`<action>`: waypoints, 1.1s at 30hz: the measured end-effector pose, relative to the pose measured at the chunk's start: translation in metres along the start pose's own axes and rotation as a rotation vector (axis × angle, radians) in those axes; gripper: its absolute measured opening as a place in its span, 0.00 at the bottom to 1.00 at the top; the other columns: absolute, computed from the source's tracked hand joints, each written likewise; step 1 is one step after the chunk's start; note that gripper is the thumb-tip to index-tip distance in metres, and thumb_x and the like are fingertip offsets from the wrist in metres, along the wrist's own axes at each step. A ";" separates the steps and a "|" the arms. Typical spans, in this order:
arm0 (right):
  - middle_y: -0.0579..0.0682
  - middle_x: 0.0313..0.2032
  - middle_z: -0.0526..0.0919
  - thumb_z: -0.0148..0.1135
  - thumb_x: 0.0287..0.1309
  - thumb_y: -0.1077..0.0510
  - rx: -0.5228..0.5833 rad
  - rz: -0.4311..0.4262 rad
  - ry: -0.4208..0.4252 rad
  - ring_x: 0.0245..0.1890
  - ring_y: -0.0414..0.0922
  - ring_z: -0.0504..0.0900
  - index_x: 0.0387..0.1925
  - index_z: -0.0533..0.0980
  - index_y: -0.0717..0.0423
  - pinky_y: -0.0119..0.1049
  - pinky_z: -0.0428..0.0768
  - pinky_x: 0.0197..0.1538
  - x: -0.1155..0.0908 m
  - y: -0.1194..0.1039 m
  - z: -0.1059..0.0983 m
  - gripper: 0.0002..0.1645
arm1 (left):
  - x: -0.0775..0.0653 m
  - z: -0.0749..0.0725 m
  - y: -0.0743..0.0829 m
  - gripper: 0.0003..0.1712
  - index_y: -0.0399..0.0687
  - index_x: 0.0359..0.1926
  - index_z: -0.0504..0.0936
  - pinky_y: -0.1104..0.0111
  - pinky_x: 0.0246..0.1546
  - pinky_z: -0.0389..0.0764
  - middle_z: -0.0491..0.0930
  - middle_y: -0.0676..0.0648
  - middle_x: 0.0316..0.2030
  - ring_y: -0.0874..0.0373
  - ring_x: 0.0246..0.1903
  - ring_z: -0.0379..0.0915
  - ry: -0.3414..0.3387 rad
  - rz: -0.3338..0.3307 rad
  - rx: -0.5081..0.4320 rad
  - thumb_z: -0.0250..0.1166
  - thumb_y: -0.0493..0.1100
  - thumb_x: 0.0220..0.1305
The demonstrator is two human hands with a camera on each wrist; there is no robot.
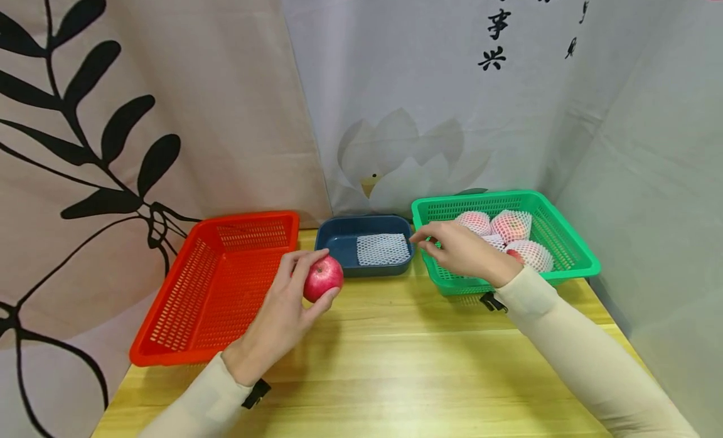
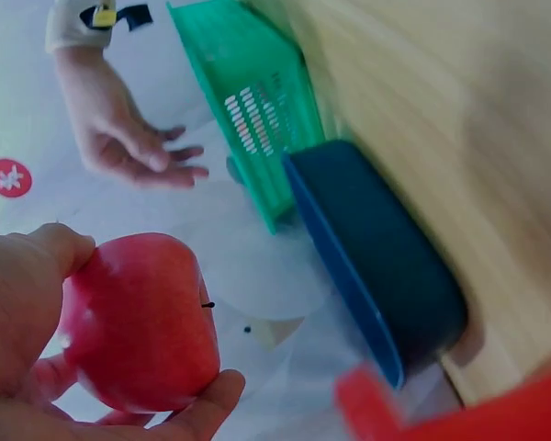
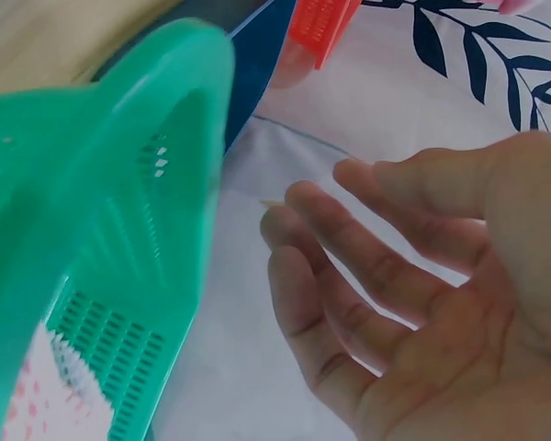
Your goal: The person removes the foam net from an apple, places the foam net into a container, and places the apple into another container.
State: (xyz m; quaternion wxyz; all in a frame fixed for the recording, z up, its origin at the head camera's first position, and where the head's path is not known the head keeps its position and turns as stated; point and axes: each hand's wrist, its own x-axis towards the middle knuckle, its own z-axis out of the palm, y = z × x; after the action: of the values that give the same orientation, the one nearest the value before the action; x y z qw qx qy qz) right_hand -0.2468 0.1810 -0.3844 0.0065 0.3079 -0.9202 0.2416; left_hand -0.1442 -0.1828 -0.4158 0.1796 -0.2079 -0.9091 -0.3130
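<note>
My left hand [image 1: 285,306] grips a bare red apple [image 1: 324,279] between thumb and fingers, above the table by the red basket's right side. In the left wrist view the apple [image 2: 147,322] shows its dark stem pointing right. My right hand [image 1: 457,246] hovers over the left edge of the green basket [image 1: 570,250], its fingers loosely bent around nothing, as the right wrist view also shows. Several apples in white foam nets [image 1: 511,226] lie inside that basket. A flat white foam net [image 1: 383,249] lies in the dark blue tray [image 1: 339,231] between the baskets.
The red basket [image 1: 226,281] stands at the left on the wooden table [image 1: 390,363], with no fruit visible inside. Fabric curtains [image 1: 384,99] with printed leaves and characters hang behind and beside the table.
</note>
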 end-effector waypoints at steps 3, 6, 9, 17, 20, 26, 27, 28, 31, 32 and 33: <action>0.55 0.59 0.96 0.66 0.85 0.63 -0.003 0.001 0.025 0.45 0.45 0.90 0.62 0.91 0.58 0.48 0.90 0.53 -0.006 0.006 -0.001 0.15 | 0.005 -0.009 -0.003 0.44 0.48 0.82 0.75 0.44 0.56 0.97 0.73 0.36 0.73 0.36 0.68 0.83 -0.004 -0.026 0.013 0.85 0.42 0.71; 0.56 0.58 0.97 0.66 0.85 0.63 -0.014 0.002 0.047 0.46 0.46 0.90 0.62 0.91 0.59 0.51 0.91 0.54 -0.012 0.011 -0.002 0.14 | 0.009 -0.019 -0.006 0.43 0.45 0.81 0.75 0.41 0.56 0.97 0.74 0.35 0.72 0.35 0.66 0.83 0.001 -0.046 0.029 0.84 0.42 0.72; 0.57 0.58 0.97 0.66 0.85 0.63 -0.018 0.001 0.060 0.49 0.50 0.92 0.62 0.91 0.60 0.55 0.92 0.58 -0.017 0.015 -0.002 0.14 | 0.013 -0.028 -0.011 0.42 0.45 0.81 0.75 0.39 0.57 0.96 0.74 0.34 0.70 0.33 0.65 0.84 0.006 -0.067 0.050 0.84 0.43 0.73; 0.55 0.56 0.96 0.67 0.84 0.63 -0.006 -0.001 0.068 0.52 0.51 0.93 0.61 0.91 0.60 0.54 0.94 0.56 -0.029 0.022 -0.002 0.14 | 0.019 -0.048 -0.023 0.41 0.47 0.83 0.73 0.36 0.59 0.94 0.73 0.33 0.70 0.32 0.64 0.83 -0.017 -0.149 0.087 0.81 0.45 0.77; 0.53 0.56 0.96 0.67 0.84 0.63 -0.011 -0.005 0.078 0.52 0.50 0.93 0.60 0.92 0.59 0.54 0.94 0.56 -0.031 0.024 -0.002 0.13 | 0.022 -0.056 -0.029 0.41 0.46 0.83 0.72 0.35 0.60 0.94 0.72 0.32 0.70 0.31 0.64 0.81 -0.018 -0.179 0.104 0.80 0.45 0.77; 0.53 0.56 0.96 0.67 0.85 0.62 -0.025 0.000 0.085 0.54 0.51 0.94 0.61 0.92 0.56 0.57 0.95 0.58 -0.035 0.026 -0.003 0.14 | 0.029 -0.070 -0.043 0.41 0.44 0.83 0.70 0.33 0.59 0.93 0.72 0.29 0.71 0.29 0.64 0.78 -0.021 -0.231 0.136 0.78 0.47 0.79; 0.53 0.56 0.96 0.67 0.85 0.62 -0.027 0.001 0.088 0.54 0.52 0.94 0.61 0.91 0.56 0.57 0.95 0.58 -0.036 0.027 -0.004 0.14 | 0.030 -0.072 -0.045 0.41 0.43 0.83 0.70 0.33 0.59 0.93 0.71 0.29 0.72 0.30 0.64 0.78 -0.026 -0.240 0.140 0.78 0.48 0.80; 0.53 0.56 0.96 0.66 0.85 0.62 -0.029 0.006 0.092 0.55 0.52 0.94 0.61 0.91 0.56 0.57 0.95 0.59 -0.037 0.028 -0.004 0.14 | 0.031 -0.074 -0.048 0.41 0.43 0.83 0.70 0.33 0.60 0.93 0.71 0.28 0.72 0.30 0.64 0.78 -0.031 -0.250 0.142 0.77 0.48 0.80; 0.55 0.57 0.96 0.67 0.84 0.63 -0.031 0.000 0.110 0.56 0.54 0.94 0.61 0.91 0.57 0.59 0.94 0.59 -0.041 0.030 -0.004 0.14 | 0.035 -0.078 -0.057 0.40 0.42 0.83 0.69 0.33 0.59 0.94 0.71 0.27 0.71 0.30 0.63 0.79 -0.052 -0.276 0.143 0.76 0.49 0.82; 0.55 0.57 0.96 0.67 0.84 0.63 -0.031 -0.002 0.116 0.57 0.55 0.94 0.61 0.91 0.57 0.60 0.93 0.60 -0.042 0.030 -0.004 0.14 | 0.036 -0.079 -0.060 0.40 0.42 0.83 0.68 0.33 0.59 0.93 0.71 0.26 0.71 0.30 0.63 0.78 -0.061 -0.287 0.147 0.75 0.50 0.82; 0.56 0.58 0.95 0.67 0.83 0.63 -0.032 -0.003 0.122 0.58 0.55 0.94 0.61 0.91 0.57 0.61 0.93 0.61 -0.043 0.031 -0.004 0.14 | 0.037 -0.080 -0.064 0.40 0.42 0.83 0.68 0.33 0.59 0.93 0.71 0.26 0.71 0.30 0.62 0.78 -0.068 -0.296 0.150 0.75 0.50 0.83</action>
State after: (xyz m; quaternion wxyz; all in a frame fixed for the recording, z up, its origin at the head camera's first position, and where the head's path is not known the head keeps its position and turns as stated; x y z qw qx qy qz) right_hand -0.2302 0.2284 -0.4009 0.0678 0.2938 -0.9214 0.2452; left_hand -0.1912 -0.2702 -0.3707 0.1159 -0.0680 -0.9562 -0.2602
